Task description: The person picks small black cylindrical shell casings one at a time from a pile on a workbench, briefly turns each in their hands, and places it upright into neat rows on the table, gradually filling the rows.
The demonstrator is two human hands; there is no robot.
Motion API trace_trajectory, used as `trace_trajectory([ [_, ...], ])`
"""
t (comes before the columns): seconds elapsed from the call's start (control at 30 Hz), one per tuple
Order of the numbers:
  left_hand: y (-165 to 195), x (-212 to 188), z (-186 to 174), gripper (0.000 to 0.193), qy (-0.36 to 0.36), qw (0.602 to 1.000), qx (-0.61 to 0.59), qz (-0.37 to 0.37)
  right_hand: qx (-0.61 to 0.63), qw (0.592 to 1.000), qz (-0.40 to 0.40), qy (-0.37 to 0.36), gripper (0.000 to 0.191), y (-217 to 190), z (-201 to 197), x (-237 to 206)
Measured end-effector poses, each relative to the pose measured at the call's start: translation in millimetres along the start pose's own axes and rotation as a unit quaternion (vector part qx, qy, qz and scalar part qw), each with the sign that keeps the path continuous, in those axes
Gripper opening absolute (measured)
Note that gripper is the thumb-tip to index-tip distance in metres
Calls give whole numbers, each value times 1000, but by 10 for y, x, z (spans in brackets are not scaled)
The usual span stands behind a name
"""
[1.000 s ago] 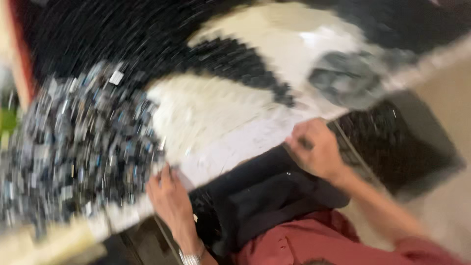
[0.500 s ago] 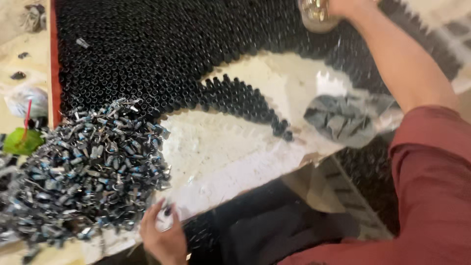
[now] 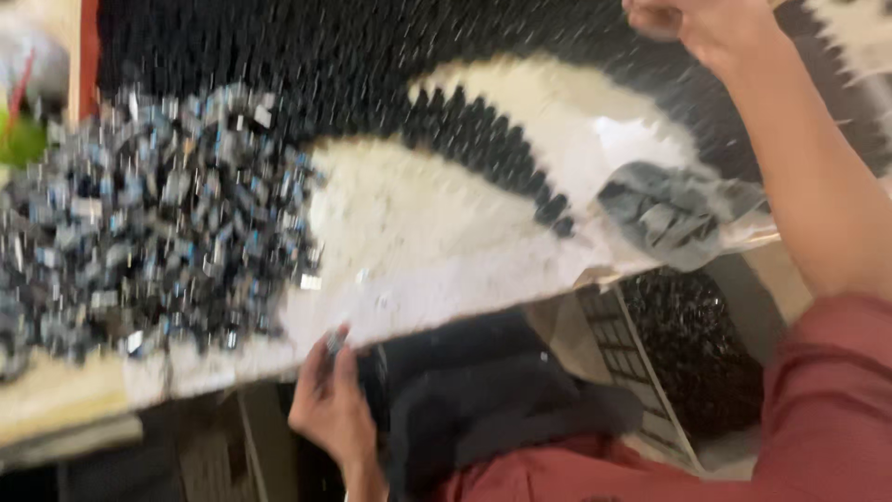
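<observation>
The picture is motion-blurred. My left hand (image 3: 334, 404) is low at the front edge of the white table (image 3: 418, 242), fingers curled round a small silvery piece. Just left of it lies a big heap of small silver-blue pieces (image 3: 158, 223). My right hand (image 3: 706, 23) is raised at the top edge, over a wide field of small black pieces standing in rows (image 3: 279, 65). Its fingers are curled, and the frame edge cuts off whatever is in them. My right arm, in a red sleeve (image 3: 827, 400), crosses the right side.
A clear plastic bag with grey pieces (image 3: 674, 214) lies at the table's right edge. Below it sits a tray of black pieces (image 3: 692, 349). A black cloth (image 3: 483, 395) lies over my lap. A green thing (image 3: 20, 141) and a red border (image 3: 88, 37) are at the far left.
My left hand has slid right along the table's front edge. My right hand stays raised at the top, and the round shiny thing seen in it earlier no longer shows.
</observation>
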State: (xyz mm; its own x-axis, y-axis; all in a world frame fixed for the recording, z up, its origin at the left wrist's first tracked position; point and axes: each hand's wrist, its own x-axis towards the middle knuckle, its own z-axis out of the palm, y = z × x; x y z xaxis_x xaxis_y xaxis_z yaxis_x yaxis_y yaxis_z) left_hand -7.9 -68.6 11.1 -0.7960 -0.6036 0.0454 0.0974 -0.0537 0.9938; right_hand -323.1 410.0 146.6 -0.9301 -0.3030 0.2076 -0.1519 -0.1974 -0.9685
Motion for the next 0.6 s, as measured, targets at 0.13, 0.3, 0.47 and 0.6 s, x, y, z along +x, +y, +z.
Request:
trace_trajectory([
  [0.13, -60, -153, 85, 30, -47, 996, -35, -68, -291, 956, 38, -3, 12, 92, 1252, -813],
  [0.3, -197, -380, -24, 27, -126, 989, -47, -56, -389, 916, -47, -86, 21, 836, 2527, -1298],
  [0.47, -233, -404, -233, 28, -163, 986, 27, 21, -543, 825, -118, -97, 40, 997, 2888, -1507],
  [0.6, -191, -351, -251, 28, -131, 991, 18, 5, -565, 810, -158, -19, 34, 943, 2932, -1568],
])
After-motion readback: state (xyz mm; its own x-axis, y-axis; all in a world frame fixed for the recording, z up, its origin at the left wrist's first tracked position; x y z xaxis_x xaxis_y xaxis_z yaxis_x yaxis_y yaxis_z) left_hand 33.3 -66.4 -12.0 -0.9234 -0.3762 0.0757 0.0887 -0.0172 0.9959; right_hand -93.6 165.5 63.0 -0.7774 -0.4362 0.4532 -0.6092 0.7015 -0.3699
